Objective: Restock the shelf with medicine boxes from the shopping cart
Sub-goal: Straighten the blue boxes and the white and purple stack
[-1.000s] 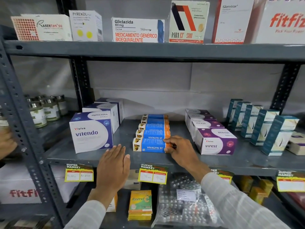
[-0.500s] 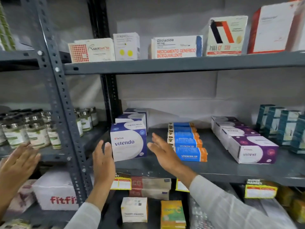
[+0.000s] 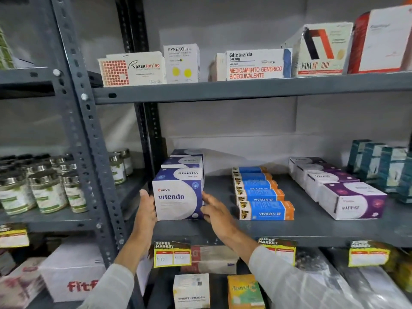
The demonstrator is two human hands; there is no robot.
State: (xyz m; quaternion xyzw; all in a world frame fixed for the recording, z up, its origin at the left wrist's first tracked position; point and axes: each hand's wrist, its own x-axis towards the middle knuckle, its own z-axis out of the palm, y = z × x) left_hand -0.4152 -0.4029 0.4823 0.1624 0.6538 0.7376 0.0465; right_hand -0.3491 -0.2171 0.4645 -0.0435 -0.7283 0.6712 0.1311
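A blue and white Vitendo box (image 3: 177,197) stands at the front left of the grey middle shelf (image 3: 278,228), heading a row of like boxes. My left hand (image 3: 146,208) presses flat on its left side. My right hand (image 3: 215,211) lies against its right side, fingers on the lower corner. Both hands clasp the box between them. To the right lies a row of blue and orange Vivalyn EF boxes (image 3: 265,209), then purple and white Viresi boxes (image 3: 352,202). The shopping cart is out of view.
Teal boxes (image 3: 383,168) stand at the far right. Jars (image 3: 46,190) fill the left bay behind a grey perforated upright (image 3: 89,139). The top shelf (image 3: 245,89) carries Rasertan, Pyrexol and Gliclazida boxes. Price tags (image 3: 172,255) hang on the shelf edge; more boxes sit below.
My view has swung left. My right hand left the Vivalyn boxes and crossed to the Vitendo box. My left hand rose from the shelf edge onto the box's left side.
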